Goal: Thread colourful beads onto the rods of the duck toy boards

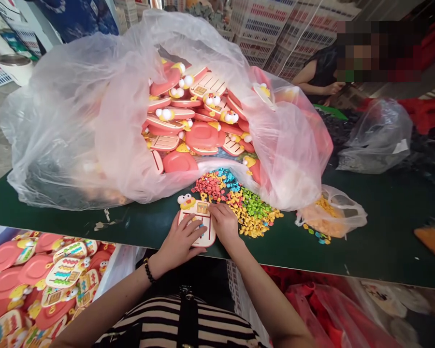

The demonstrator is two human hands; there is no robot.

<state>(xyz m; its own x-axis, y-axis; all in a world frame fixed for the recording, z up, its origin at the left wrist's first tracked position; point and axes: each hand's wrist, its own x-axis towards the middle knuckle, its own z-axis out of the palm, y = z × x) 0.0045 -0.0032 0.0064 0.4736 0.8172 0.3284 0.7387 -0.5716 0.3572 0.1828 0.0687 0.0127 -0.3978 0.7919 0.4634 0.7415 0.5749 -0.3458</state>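
Note:
A cream and red toy counting board [207, 238] with a bulging-eyed duck head lies at the table's front edge. My left hand [183, 239] grips it from the left, fingers across its slotted face and thumb along the lower edge. A blue piece shows by the fingertips. My right hand [224, 223] is closed at the board's upper right, its fingertips hidden against the board, so whatever they pinch is out of sight. Just behind lie loose small plastic pieces: red [209, 187], blue [229, 178], green [255, 203] and yellow [253, 226].
A large clear plastic bag [76, 111] full of similar boards [205, 135] spans the table's back. Boards with coloured pieces [63, 270] fill a container at lower left. A small bag of orange-yellow pieces [322, 215] sits at right. Another person [317, 75] is at the far right.

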